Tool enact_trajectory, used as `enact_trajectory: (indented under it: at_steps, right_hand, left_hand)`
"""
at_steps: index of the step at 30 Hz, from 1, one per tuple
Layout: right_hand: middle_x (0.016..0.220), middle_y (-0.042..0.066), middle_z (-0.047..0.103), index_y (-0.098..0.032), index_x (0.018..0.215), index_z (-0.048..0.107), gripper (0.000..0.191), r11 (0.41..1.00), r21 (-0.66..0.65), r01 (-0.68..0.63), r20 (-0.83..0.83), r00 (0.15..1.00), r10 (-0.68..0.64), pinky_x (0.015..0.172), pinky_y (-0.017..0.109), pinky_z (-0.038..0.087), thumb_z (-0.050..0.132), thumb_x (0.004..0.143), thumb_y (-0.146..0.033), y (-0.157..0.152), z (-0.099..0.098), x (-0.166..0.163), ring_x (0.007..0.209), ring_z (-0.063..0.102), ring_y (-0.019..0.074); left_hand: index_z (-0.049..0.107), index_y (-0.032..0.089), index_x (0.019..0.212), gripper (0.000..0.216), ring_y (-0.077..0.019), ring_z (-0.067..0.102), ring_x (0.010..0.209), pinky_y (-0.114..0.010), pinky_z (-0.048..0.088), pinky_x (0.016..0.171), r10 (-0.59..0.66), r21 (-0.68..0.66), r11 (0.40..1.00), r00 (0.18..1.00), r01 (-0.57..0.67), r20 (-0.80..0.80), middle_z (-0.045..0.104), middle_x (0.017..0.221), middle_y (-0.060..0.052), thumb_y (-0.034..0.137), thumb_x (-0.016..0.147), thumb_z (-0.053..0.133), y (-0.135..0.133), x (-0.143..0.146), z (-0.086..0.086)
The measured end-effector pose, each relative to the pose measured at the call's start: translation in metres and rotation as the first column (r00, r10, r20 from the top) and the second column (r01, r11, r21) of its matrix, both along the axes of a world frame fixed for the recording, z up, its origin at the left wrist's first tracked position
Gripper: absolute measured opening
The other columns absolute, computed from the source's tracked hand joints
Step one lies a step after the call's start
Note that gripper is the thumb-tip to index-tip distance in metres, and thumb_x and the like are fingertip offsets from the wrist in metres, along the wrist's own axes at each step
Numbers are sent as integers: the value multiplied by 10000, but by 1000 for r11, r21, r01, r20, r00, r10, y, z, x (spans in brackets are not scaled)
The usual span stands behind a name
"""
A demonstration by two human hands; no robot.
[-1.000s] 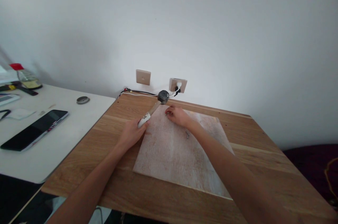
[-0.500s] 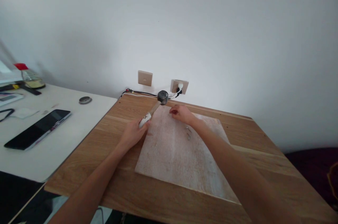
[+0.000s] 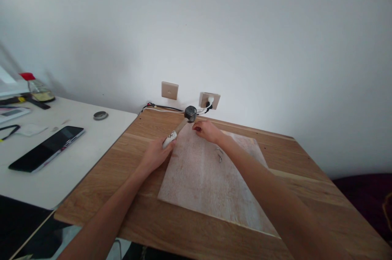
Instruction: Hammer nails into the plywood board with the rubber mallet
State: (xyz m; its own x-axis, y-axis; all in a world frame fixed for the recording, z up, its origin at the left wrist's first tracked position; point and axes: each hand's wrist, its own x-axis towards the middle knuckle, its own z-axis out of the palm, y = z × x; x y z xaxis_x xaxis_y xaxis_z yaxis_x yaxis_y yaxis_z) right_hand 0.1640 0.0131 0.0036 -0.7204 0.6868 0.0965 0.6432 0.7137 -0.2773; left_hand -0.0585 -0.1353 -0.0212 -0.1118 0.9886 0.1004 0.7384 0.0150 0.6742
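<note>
My left hand (image 3: 155, 154) is wrapped round the white lower handle of a hammer (image 3: 190, 114). Its dark, round head points up and away, above the far left corner of a pale wooden board (image 3: 199, 174). Close to that corner my right hand (image 3: 207, 130) is low over the board, fingers pinched together. Whatever lies between those fingertips is too small to make out. Several small metal nails (image 3: 219, 157) lie loose on the board, beside my right forearm.
The board rests on a brown wooden table (image 3: 128, 174) against a wall with two sockets (image 3: 209, 100) and cables. To the left, a white table (image 3: 88, 141) bears a phone (image 3: 47, 148), a round grey tin (image 3: 101, 115) and a red-capped bottle (image 3: 39, 90).
My right hand has shifted slightly left towards the hammer head, its fingers still together. The hammer stays in my left hand, almost unmoved. The whole view has shifted a little.
</note>
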Motion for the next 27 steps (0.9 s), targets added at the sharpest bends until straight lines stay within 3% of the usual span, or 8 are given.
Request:
enact_trajectory:
  at_steps: [9,13,17,21,27]
  right_hand:
    - [938,96,804,-127,1091,728,218,980,-63,187,-170,966,-195,806,277,553,692,881,-85,-5,-18,10,848,756,184]
    - [962,106,795,-120,1081,706,197,971,-83,224,-214,948,-237,796,282,552,733,886,-130,-7,-23,12,860,750,190]
    - [1057,113,785,-129,1195,679,363,970,-108,218,-216,947,-237,767,278,561,776,845,-127,-6,-14,30,849,744,182]
    - [1205,159,745,-127,1181,695,302,970,-103,220,-187,954,-236,791,293,571,691,881,-94,-8,-1,61,906,736,184]
    - [1001,92,784,-152,1019,763,198,984,-135,112,-66,990,-122,756,270,542,667,854,-102,-25,13,90,833,715,181]
  left_hand:
    - [734,161,893,401,-247,682,763,-316,442,690,-28,9,1000,999,27,22,767,857,-100,491,951,515,-3,-3,5]
    - [716,180,1065,361,-247,694,854,-321,486,775,-132,81,989,988,125,77,772,970,-81,466,922,550,-5,-7,10]
    - [716,192,1118,358,-265,705,942,-339,490,840,-203,59,978,977,199,65,776,1055,-93,451,933,552,-5,-9,6]
    - [709,207,1200,377,-293,714,992,-355,489,866,-190,5,982,982,190,0,778,1106,-110,443,969,526,-7,-6,4]
    - [689,203,1263,433,-316,709,993,-372,485,851,-161,-1,987,987,161,-25,778,1097,-129,474,987,494,-7,-2,8]
